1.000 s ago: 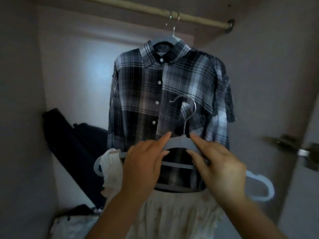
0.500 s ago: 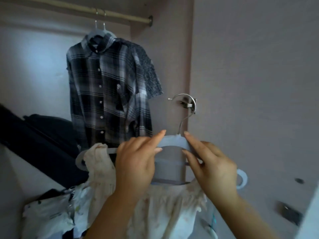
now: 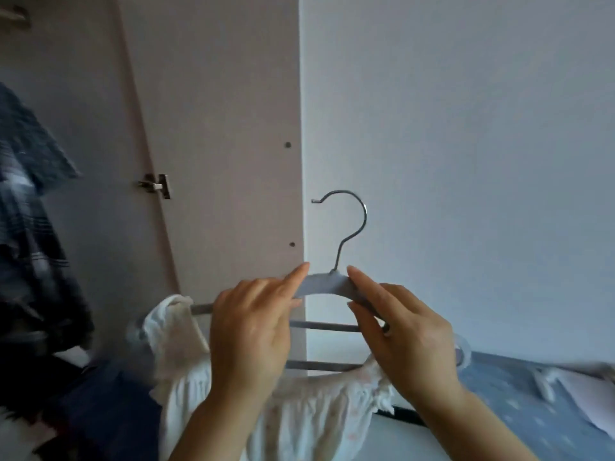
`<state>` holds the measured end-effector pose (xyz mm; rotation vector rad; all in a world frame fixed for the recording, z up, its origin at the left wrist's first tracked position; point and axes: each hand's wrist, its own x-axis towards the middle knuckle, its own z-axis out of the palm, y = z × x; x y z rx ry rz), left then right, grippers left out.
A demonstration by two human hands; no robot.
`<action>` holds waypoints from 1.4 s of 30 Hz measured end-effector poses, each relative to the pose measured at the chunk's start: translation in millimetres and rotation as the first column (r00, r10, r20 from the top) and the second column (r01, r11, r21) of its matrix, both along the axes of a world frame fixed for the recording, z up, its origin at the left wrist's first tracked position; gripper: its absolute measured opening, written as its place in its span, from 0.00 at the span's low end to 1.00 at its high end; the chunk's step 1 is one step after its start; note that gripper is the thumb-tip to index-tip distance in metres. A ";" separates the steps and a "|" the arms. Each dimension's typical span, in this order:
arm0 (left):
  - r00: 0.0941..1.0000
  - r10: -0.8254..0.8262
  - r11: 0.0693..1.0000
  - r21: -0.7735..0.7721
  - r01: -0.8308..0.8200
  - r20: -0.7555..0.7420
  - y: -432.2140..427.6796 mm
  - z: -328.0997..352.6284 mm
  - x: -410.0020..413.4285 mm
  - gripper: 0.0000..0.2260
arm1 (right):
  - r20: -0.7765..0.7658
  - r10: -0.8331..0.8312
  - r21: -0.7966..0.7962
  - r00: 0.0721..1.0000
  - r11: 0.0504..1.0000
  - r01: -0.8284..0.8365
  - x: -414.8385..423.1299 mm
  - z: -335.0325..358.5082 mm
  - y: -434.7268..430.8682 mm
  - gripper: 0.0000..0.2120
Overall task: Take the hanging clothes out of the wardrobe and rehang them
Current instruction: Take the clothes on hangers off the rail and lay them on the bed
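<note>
Wardrobe side panel (image 3: 216,128) and white wall (image 3: 466,128) fill background; view has swung right within last second. Plaid shirt (image 3: 30,194) now at far left edge, blurred. Left hand (image 3: 253,331) pinches grey hanger (image 3: 327,284) left of hook; cream garment (image 3: 299,410) drapes from it, carried clear of wardrobe. Right hand (image 3: 409,334) pinches hanger's right shoulder. Blue bedding (image 3: 532,394) appears lower right. Likely: removal done, rehanging pending.

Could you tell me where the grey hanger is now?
The grey hanger is mid-frame in the head view, held by the left hand and right hand, before the wall.
</note>
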<state>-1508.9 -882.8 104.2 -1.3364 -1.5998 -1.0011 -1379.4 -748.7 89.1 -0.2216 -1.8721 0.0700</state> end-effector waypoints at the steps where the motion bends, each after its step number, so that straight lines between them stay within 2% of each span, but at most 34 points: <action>1: 0.999 -0.050 0.999 -0.005 0.050 -0.004 13.7 -1.1 20.0 0.18 | 0.002 -0.055 -0.007 0.999 0.998 0.055 27.3 -0.8 6.0 0.16; 5: 0.966 -0.258 0.966 -0.016 0.257 -0.021 68.3 -2.9 110.1 0.16 | 0.042 -0.268 -0.019 0.963 0.963 0.269 141.5 -1.8 28.4 0.17; 9: 0.903 -0.427 0.904 -0.001 0.427 -0.038 117.1 0.4 216.6 0.16 | 0.083 -0.490 -0.011 0.868 0.871 0.492 263.9 2.0 39.1 0.18; 14: 0.780 -0.625 0.781 -0.001 0.625 -0.015 161.6 -3.2 383.2 0.19 | 0.068 -0.690 -0.047 0.721 0.719 0.693 437.7 -0.5 36.3 0.18; 17: 0.688 -0.725 0.688 0.008 0.726 -0.024 177.6 -4.8 487.5 0.14 | 0.095 -0.790 -0.058 0.605 0.603 0.796 542.1 -2.8 26.1 0.19; 20: 0.587 -0.809 0.587 -0.002 0.810 -0.020 187.0 -8.7 583.6 0.14 | 0.121 -0.867 -0.048 0.483 0.481 0.875 635.0 -9.7 10.9 0.20; 24: 0.467 -0.884 0.467 -0.032 0.884 -0.015 197.3 -17.7 693.6 0.15 | 0.145 -0.924 -0.060 0.353 0.348 0.936 735.8 -19.4 -9.6 0.21; 33: 0.096 -0.987 0.090 -0.049 0.995 0.126 242.8 -51.2 881.8 0.18 | 0.221 -0.974 -0.056 0.042 0.030 0.998 892.5 -45.2 -21.3 0.21; 38: -0.080 -0.974 -0.089 -0.031 0.996 0.214 293.2 -76.4 968.4 0.16 | 0.267 -0.963 -0.057 -0.047 -0.064 0.996 963.0 -61.8 10.0 0.23; 42: -0.154 -0.951 -0.167 -0.029 0.985 0.269 339.8 -85.8 1030.0 0.16 | 0.286 -0.950 -0.058 -0.121 -0.143 0.988 1012.1 -67.3 47.5 0.20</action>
